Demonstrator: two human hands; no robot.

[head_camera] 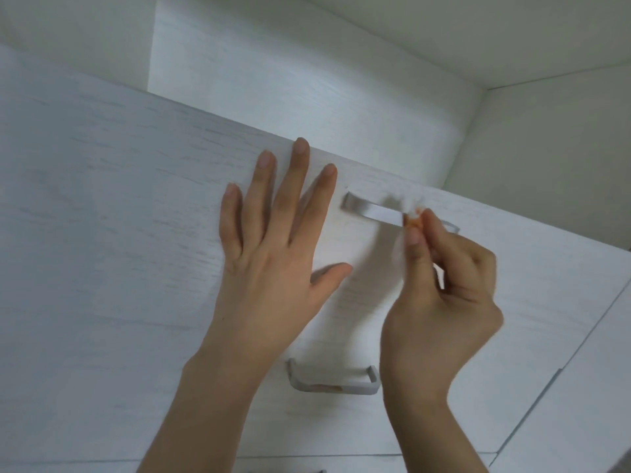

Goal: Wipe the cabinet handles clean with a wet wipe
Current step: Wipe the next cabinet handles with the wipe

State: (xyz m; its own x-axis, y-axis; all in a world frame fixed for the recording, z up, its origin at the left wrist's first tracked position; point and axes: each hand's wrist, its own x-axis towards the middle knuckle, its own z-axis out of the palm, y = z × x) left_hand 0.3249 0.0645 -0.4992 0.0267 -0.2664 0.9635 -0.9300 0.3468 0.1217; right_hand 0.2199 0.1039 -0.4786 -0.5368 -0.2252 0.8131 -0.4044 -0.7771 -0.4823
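Wipe (414,215) pinched in right hand (440,291) against upper handle (372,211); left hand (273,240) flat on door (136,199); lower handle (327,387) below.

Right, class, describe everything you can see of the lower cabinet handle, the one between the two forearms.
The lower handle is a flat, pale grey bar, metal by its look, both ends bent back to the white wood-grain door. It lies roughly level. An orange-brown smear marks its front near the middle. No hand touches it: the left hand presses the door higher up, and the right hand is at the upper handle.
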